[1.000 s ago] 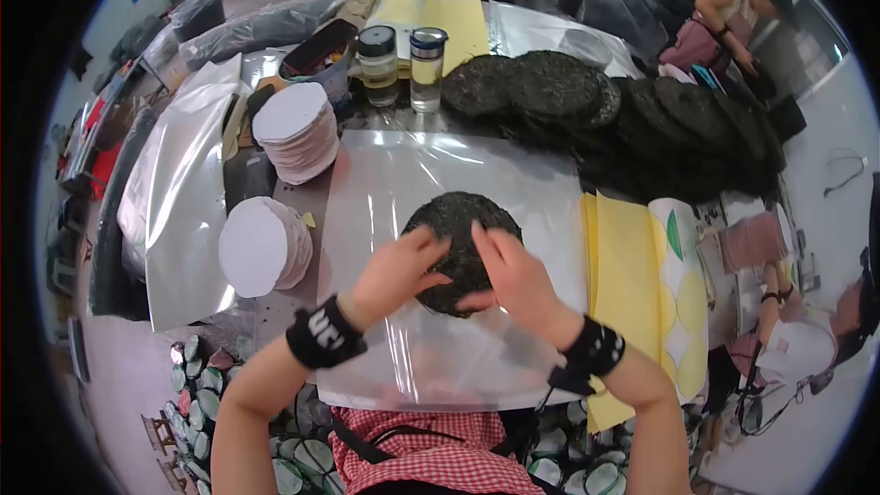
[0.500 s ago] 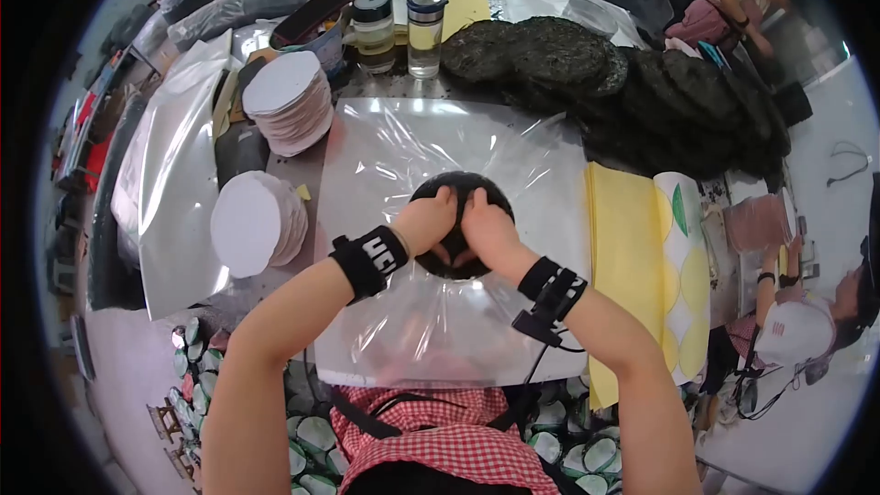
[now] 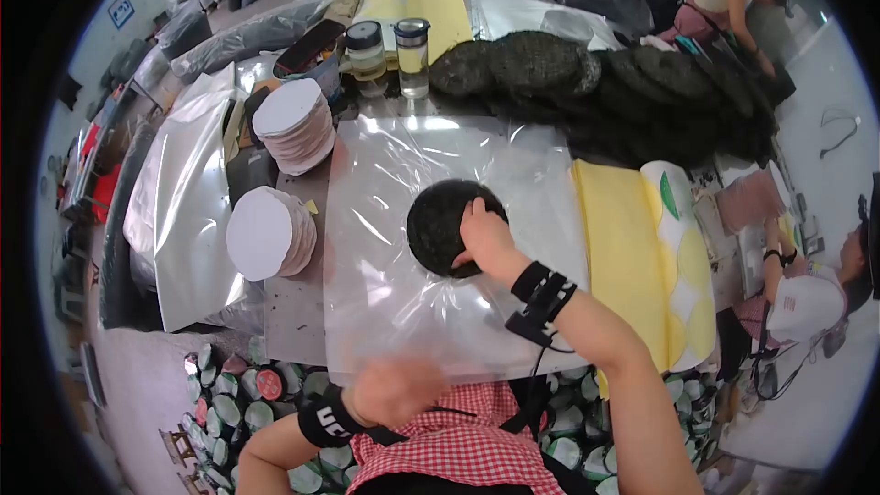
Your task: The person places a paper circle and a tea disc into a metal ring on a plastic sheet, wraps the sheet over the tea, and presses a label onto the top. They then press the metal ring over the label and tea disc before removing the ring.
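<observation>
A dark round cake of what looks like dried seaweed (image 3: 442,226) lies on a stack of clear plastic sheets (image 3: 385,312) with creases running out from it. My right hand (image 3: 481,236) grips the cake's right side, fingers curled on its top and thumb near the lower edge. Smeared by motion, my left hand (image 3: 399,391) is over the near edge of the sheets, close to the checked apron (image 3: 440,440). Its fingers cannot be made out. Both wrists wear black bands.
White paper discs (image 3: 270,234) are stacked at the left. Yellow sheets (image 3: 623,257) and round green-and-white labels lie right. Behind are two bottles (image 3: 412,60) and piled dark cakes (image 3: 632,92). Wrapped rounds (image 3: 225,412) fill the space below the table. Two people work at the right.
My left hand has left the cake and come back toward my body. My right hand stays at the cake's right side, and more of the cake's top shows.
</observation>
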`<action>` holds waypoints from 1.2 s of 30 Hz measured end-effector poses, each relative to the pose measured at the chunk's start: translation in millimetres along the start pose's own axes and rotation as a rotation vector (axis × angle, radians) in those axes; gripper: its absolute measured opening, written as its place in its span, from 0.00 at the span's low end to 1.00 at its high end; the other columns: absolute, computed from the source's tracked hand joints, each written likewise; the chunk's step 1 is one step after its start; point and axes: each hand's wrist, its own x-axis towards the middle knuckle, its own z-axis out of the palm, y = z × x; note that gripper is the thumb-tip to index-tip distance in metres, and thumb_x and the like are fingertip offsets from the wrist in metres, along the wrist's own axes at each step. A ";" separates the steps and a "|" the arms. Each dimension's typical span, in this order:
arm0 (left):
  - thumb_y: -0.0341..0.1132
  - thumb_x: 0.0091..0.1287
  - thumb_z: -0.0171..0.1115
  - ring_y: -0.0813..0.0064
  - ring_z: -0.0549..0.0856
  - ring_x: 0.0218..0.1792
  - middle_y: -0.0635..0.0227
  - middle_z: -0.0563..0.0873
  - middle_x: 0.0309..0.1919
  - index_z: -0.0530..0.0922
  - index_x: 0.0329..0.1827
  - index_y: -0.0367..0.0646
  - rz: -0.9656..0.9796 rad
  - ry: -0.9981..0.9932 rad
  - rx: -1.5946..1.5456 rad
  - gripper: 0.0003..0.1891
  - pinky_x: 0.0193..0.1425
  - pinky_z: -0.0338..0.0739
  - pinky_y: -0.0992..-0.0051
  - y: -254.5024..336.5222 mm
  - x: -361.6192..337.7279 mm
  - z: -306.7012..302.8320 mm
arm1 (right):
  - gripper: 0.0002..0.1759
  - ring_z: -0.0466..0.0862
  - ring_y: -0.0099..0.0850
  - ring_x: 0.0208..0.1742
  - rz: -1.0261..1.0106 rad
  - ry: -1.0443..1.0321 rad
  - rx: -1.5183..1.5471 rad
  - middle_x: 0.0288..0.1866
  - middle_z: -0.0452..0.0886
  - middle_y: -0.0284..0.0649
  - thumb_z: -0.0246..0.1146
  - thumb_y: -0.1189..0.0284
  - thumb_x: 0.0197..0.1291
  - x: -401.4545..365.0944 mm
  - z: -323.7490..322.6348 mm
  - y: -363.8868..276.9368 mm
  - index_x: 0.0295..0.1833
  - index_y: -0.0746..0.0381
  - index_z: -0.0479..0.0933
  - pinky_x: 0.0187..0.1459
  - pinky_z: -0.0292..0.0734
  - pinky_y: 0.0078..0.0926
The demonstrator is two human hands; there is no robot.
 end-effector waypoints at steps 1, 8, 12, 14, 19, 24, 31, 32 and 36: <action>0.36 0.62 0.67 0.52 0.87 0.51 0.62 0.87 0.46 0.84 0.42 0.40 0.270 -0.137 -0.220 0.10 0.61 0.79 0.49 1.1 -13.8 14.0 | 0.52 0.88 0.40 0.38 -0.007 0.015 -0.014 0.48 0.75 0.49 0.86 0.53 0.25 0.4 -1.7 0.9 0.53 0.78 0.75 0.39 0.87 0.29; 0.60 0.55 0.71 0.40 0.58 0.78 0.35 0.63 0.73 0.57 0.73 0.18 -0.494 -0.208 0.281 0.57 0.82 0.47 0.49 -90.7 31.6 89.6 | 0.43 0.87 0.43 0.41 0.130 -0.034 0.068 0.44 0.76 0.49 0.84 0.56 0.35 -8.5 5.8 -12.6 0.51 0.75 0.76 0.40 0.85 0.33; 0.65 0.48 0.74 0.46 0.63 0.77 0.40 0.68 0.72 0.64 0.69 0.26 -0.533 -0.172 0.084 0.57 0.82 0.49 0.52 -96.6 38.0 109.6 | 0.25 0.81 0.52 0.52 0.159 0.736 0.510 0.50 0.82 0.51 0.73 0.68 0.54 -72.1 -15.2 49.0 0.56 0.67 0.78 0.55 0.77 0.45; 0.67 0.43 0.76 0.47 0.65 0.76 0.41 0.70 0.71 0.66 0.67 0.27 -0.539 -0.147 0.065 0.58 0.82 0.50 0.51 -105.8 33.9 112.4 | 0.22 0.81 0.45 0.53 0.550 0.659 0.413 0.49 0.81 0.48 0.72 0.67 0.59 -125.6 5.4 87.2 0.55 0.66 0.78 0.53 0.77 0.43; 0.59 0.48 0.78 0.46 0.74 0.70 0.51 0.81 0.62 0.76 0.51 0.36 -0.520 -0.094 -0.047 0.38 0.79 0.57 0.48 -102.1 33.3 106.0 | 0.25 0.78 0.37 0.59 0.756 -0.163 1.496 0.56 0.75 0.45 0.71 0.66 0.62 -173.4 -23.6 121.3 0.60 0.65 0.74 0.55 0.77 0.39; 0.34 0.58 0.73 0.52 0.82 0.45 0.55 0.81 0.38 0.77 0.49 0.39 -0.873 0.142 -0.085 0.19 0.54 0.76 0.56 -100.2 41.0 125.2 | 0.33 0.71 0.39 0.71 0.311 0.384 1.117 0.73 0.66 0.49 0.73 0.66 0.61 -129.7 21.5 85.5 0.67 0.67 0.71 0.63 0.74 0.40; 0.26 0.56 0.70 0.55 0.78 0.60 0.51 0.77 0.57 0.66 0.70 0.35 -0.704 0.378 -0.027 0.36 0.63 0.74 0.62 -100.9 44.1 108.0 | 0.29 0.77 0.47 0.67 -0.199 0.591 0.646 0.66 0.78 0.50 0.72 0.67 0.58 -25.7 -2.8 -9.6 0.64 0.64 0.77 0.66 0.73 0.40; 0.29 0.60 0.67 0.60 0.72 0.68 0.51 0.73 0.65 0.61 0.74 0.32 -0.753 0.447 -0.128 0.38 0.72 0.67 0.64 -111.0 24.4 101.9 | 0.25 0.80 0.46 0.64 -0.126 0.512 0.650 0.63 0.80 0.49 0.72 0.67 0.58 -27.9 8.8 -14.2 0.60 0.64 0.79 0.64 0.75 0.39; 0.35 0.65 0.63 0.56 0.73 0.69 0.50 0.74 0.66 0.66 0.72 0.34 -0.767 0.356 -0.446 0.32 0.75 0.65 0.60 -135.9 56.1 98.9 | 0.14 0.85 0.46 0.49 -0.069 0.296 0.427 0.47 0.86 0.45 0.70 0.71 0.57 -25.3 -2.6 -27.0 0.47 0.64 0.82 0.53 0.80 0.39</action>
